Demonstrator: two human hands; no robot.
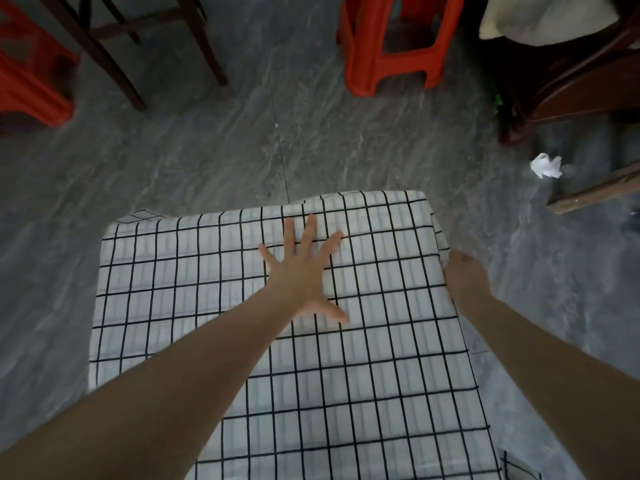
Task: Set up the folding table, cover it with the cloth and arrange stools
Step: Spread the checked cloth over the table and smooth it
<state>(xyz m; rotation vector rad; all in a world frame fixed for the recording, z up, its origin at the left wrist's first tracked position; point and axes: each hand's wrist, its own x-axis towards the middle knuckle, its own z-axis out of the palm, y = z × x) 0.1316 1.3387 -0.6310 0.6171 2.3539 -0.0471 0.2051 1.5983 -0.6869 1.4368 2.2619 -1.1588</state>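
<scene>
From the head view, the folding table fills the lower middle of the frame, already draped in the checked cloth [363, 341], so only its shape shows through. The left hand [304, 275] lies flat on the cloth near the middle, fingers spread and gripping nothing. The right hand [465, 275] is at the cloth's right edge; it seems to be tugging the overhang down, but its fingers are hidden, so I cannot tell whether it grasps the fabric.

The far edge of the cloth bulges up in a wrinkle [304, 201], and the far left corner is turned up. If the right hand pulls hard, I'd expect the cloth to slide askew under the flat palm or bunch further.

One red stool [391, 43] stands at the top centre-right and another red stool [31, 71] at the upper left, both well apart from the table. A crumpled paper [546, 166] lies on the floor at mid-right, easy to kick when fetching them.
</scene>
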